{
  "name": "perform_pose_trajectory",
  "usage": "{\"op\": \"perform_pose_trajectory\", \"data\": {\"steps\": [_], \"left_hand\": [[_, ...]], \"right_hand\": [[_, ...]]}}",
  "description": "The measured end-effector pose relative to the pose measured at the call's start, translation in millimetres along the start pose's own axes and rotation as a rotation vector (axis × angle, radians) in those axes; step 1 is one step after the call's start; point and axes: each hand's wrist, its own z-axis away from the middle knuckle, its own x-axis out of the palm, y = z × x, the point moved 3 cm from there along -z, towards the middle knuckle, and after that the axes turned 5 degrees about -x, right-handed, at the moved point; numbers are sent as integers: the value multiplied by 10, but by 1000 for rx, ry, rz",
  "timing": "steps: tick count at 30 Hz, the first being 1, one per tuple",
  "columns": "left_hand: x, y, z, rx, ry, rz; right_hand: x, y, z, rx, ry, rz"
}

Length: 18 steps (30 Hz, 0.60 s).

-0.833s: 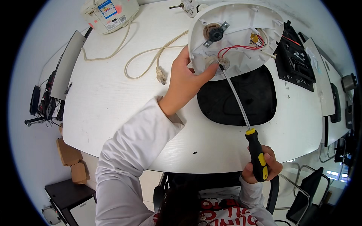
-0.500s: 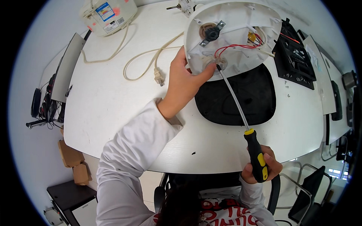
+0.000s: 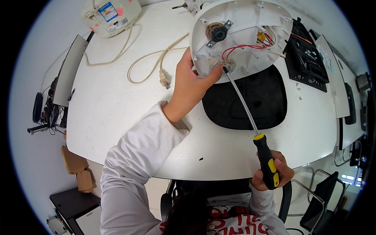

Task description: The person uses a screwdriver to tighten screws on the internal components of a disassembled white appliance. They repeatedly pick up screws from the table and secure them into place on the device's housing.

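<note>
My left hand [image 3: 194, 80] grips the near left rim of a white plastic appliance housing [image 3: 250, 64], tilted so its inside shows. The thumb presses beside a round clear part [image 3: 228, 65] with red wires [image 3: 244, 47] running to it. In my right hand [image 3: 276, 172] is a long screwdriver [image 3: 266, 160] with a black and yellow handle. Its tip touches the clear part near my left thumb. Above that, a black round fitting [image 3: 219, 34] with metal tabs sits inside the housing. A black rounded cover [image 3: 250, 107] lies on the table partly beneath the housing.
A black toolbox [image 3: 305, 58] with bits lies at the right, small screws [image 3: 299, 92] beside it. A beige power cord [image 3: 162, 64] with a plug crosses the table at left. A white appliance [image 3: 113, 19] stands far left; a metal-shafted part [image 3: 190, 6] lies at the back.
The housing and my left hand have shifted very slightly left. The screwdriver tip stays on the clear part, and both hands keep their hold.
</note>
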Motion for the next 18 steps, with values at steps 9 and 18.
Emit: {"op": "perform_pose_trajectory", "data": {"steps": [9, 18], "left_hand": [[2, -2, -2, 13, -12, 3], [9, 1, 1, 23, -25, 13]], "right_hand": [[-2, 5, 0, 0, -13, 0], [4, -2, -9, 28, -9, 29]]}}
